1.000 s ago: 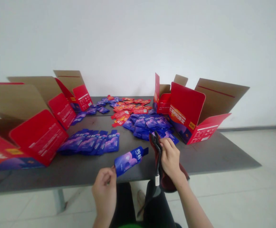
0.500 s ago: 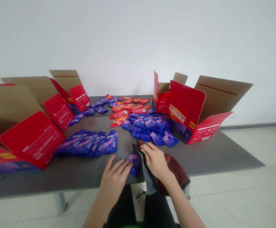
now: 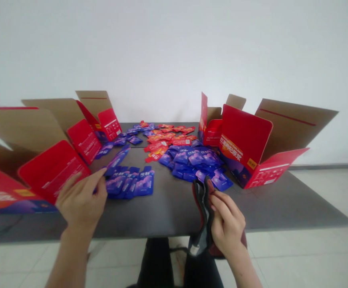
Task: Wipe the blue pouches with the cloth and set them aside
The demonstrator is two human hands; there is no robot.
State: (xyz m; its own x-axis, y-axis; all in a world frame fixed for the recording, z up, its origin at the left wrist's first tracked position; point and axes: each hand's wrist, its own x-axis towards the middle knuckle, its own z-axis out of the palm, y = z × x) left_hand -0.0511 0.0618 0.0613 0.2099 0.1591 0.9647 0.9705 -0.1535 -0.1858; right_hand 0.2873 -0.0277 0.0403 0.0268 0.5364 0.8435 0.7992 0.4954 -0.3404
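My left hand [image 3: 84, 196] is closed on a purple sachet [image 3: 118, 159], tilted up above the left end of an overlapping row of purple sachets [image 3: 132, 184]. Part of that row is hidden behind my fingers. Near the table's front edge, my right hand [image 3: 228, 220] pinches a brown fabric piece [image 3: 204, 208] with dark edging and a grey inner side. The fabric hangs past the edge in folds, and I cannot make out whether it is a pouch or a flat cloth.
Open red cartons [image 3: 56, 172] line the left side, and more red cartons [image 3: 242, 148] stand at the right. Between them lie a heap of purple sachets [image 3: 191, 160] and several orange-red sachets [image 3: 162, 140]. The grey table [image 3: 168, 216] backs onto a white wall.
My left hand has moved left from the front edge to the sachet row, now with a purple sachet in it. My right hand has shifted right, lifting the fabric's edge.
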